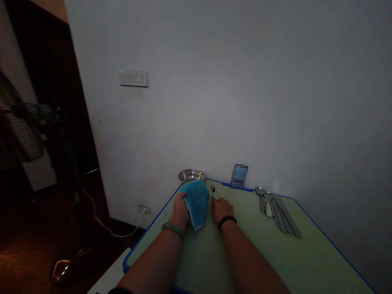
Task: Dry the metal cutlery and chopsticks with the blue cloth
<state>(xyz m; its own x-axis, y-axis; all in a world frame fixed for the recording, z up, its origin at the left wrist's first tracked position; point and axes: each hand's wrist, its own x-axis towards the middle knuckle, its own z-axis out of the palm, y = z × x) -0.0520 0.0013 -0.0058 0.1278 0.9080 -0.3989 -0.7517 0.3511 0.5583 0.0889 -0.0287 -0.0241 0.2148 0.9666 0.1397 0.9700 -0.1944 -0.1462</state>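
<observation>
A small metal fork [212, 190] lies just ahead of the right grip [222, 209], its tines pointing away from the person toward the wall. Its long axis runs almost straight ahead, leaning slightly left. The pale end of its handle meets the fingers of that grip, which curl low on the surface; whether they pinch the handle cannot be told. The right grip is the nearer of the two to the fork.

Just to the left, the left grip [180, 211] is closed on a folded blue cloth [197, 203], its fingers pressed over the cloth's near side. The cloth sits between the two grips. A jade-green bangle [173, 230] circles the left wrist, and a black band [227, 221] circles the right.

Beyond the cloth, a steel bowl [191, 176] sits past the far edge. Ahead of the right grip, a blurred blue object [239, 174] stands against the wall. Well to the right of that grip, spoons and table knives [277, 212] lie fanned on the pale green, blue-edged surface [309, 257].

A white wall [245, 90] rises behind, with a switch plate [133, 78] and a socket [144, 209] trailing a white cable [113, 232] toward a dark wooden floor [27, 261].
</observation>
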